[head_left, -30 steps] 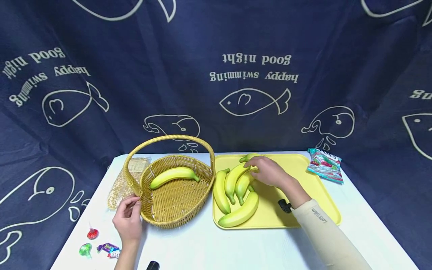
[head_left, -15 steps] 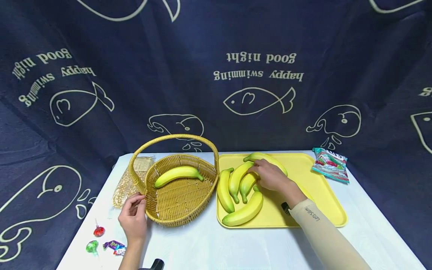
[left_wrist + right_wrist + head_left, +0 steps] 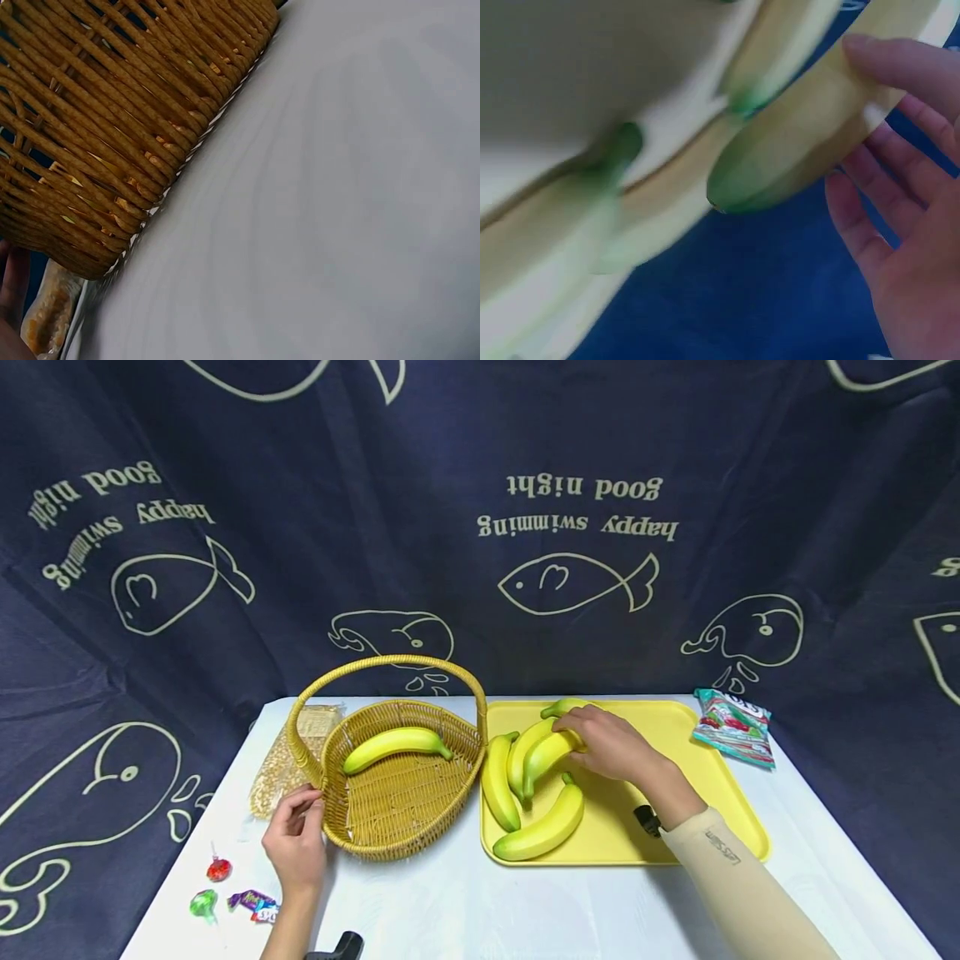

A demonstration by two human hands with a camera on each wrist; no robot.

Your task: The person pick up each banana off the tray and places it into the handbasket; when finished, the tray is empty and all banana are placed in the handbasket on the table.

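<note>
My right hand (image 3: 611, 747) grips a yellow banana (image 3: 547, 756) with a green tip, thumb on one side and fingers on the other in the right wrist view. Several more bananas lie about it on the yellow tray (image 3: 705, 772): one curved along the front (image 3: 546, 831), others at the left and back. Left of the tray stands a wicker basket (image 3: 390, 814) with a tall arched handle, one banana (image 3: 393, 746) inside. My left hand (image 3: 296, 843) holds the basket's left rim near the handle's foot; in the left wrist view the basket's woven side hides most of its fingers.
Behind my left hand lies a clear bag of pale kernels (image 3: 277, 768). A red lollipop (image 3: 218, 869), a green lollipop (image 3: 203, 904) and small wrapped candies (image 3: 255, 903) lie at the front left. A teal snack packet (image 3: 735, 727) overlaps the tray's right edge. A dark blue curtain hangs behind.
My right hand has taken hold of a banana among the others and raised it slightly. My left hand stays at the basket rim. The whole view has shifted a little.
</note>
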